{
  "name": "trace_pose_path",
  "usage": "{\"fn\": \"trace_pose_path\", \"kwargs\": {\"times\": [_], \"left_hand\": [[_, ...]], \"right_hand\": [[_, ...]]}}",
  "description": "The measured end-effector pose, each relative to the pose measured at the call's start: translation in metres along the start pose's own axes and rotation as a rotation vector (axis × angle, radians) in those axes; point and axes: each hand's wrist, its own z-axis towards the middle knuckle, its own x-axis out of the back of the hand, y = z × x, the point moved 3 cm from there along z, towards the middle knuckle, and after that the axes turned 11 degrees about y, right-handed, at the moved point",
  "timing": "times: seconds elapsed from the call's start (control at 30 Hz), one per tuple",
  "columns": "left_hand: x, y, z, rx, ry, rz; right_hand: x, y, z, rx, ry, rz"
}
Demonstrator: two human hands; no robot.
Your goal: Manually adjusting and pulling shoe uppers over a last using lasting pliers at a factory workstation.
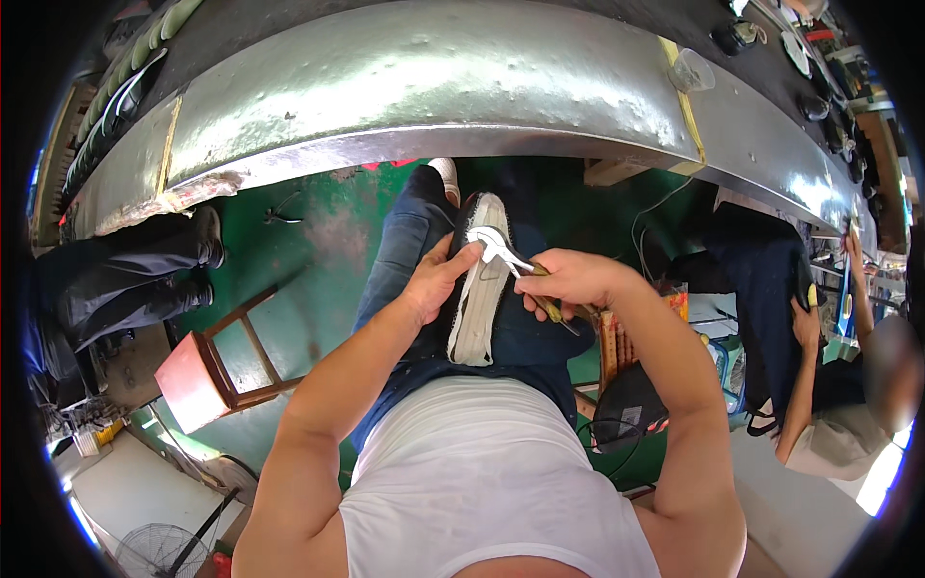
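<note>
A shoe (pixel 472 323) lies bottom side up across my lap, its pale underside framed by a dark, stitched-looking edge. My left hand (pixel 438 275) grips its left side, the thumb pressed over the top near the toe half. In my right hand (pixel 573 279) is a pair of pliers (pixel 497 247) with a bright metal head and yellowish handles. The head rests over the pale underside, close to my left thumb. Glare hides whether the jaws pinch any material. The fingers under the handles are partly hidden.
A metal-covered bench (pixel 424 82) curves across in front of me, with a clear cup (pixel 691 70) on it. A wooden stool (pixel 207 380) stands to the left, a black bag (pixel 626 409) to the right. Another person (pixel 838 405) works at far right; someone's legs (pixel 135 275) show at left.
</note>
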Motion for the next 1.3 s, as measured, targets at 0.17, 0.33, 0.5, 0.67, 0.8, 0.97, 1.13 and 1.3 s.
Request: {"fn": "trace_pose_path", "kwargs": {"times": [0.17, 0.33, 0.5, 0.67, 0.8, 0.97, 1.13, 1.3], "left_hand": [[-0.001, -0.002, 0.002, -0.051, 0.074, 0.013], [-0.008, 0.019, 0.003, -0.004, 0.108, 0.095], [-0.01, 0.019, 0.008, 0.027, 0.14, 0.135], [-0.01, 0.01, 0.012, -0.022, 0.198, 0.3], [-0.013, 0.017, 0.004, -0.011, 0.213, 0.408], [-0.009, 0.016, 0.005, 0.046, 0.064, 0.322], [-0.009, 0.015, 0.004, 0.058, 0.1, 0.359], [-0.007, 0.019, 0.006, 0.071, 0.096, 0.287]], "right_hand": [[-0.07, 0.053, 0.026, 0.192, 0.338, 0.377], [-0.041, 0.053, 0.018, 0.047, -0.022, 0.537], [-0.003, 0.029, -0.015, 0.036, 0.16, 0.127], [-0.009, -0.015, 0.005, 0.375, 0.569, -0.49], [-0.007, -0.026, 0.004, 0.439, 0.558, -0.483], [-0.006, -0.004, 0.018, 0.394, 0.59, -0.481], [-0.01, -0.004, 0.018, 0.387, 0.557, -0.486], [0.007, 0.017, -0.008, 0.21, 0.472, -0.217]]}}
